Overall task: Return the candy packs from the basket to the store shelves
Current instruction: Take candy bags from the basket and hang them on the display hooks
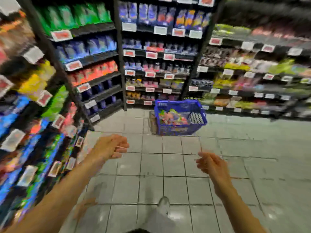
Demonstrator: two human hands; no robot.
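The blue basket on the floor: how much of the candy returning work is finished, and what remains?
How much is already done cannot be told here. The blue basket sits on the tiled floor by the shelves and holds several candy packs, so work remains. Nothing is in hand: the left hand and right hand hold nothing, fingers loosely curled, short of the basket. Next is likely picking another pack.

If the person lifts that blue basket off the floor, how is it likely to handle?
The blue basket looks like rigid plastic mesh, so it should probably keep its shape. It holds only a loose heap of candy packs, so it is likely light. The packs sit toward one side, so it may tilt slightly. Both hands are empty.
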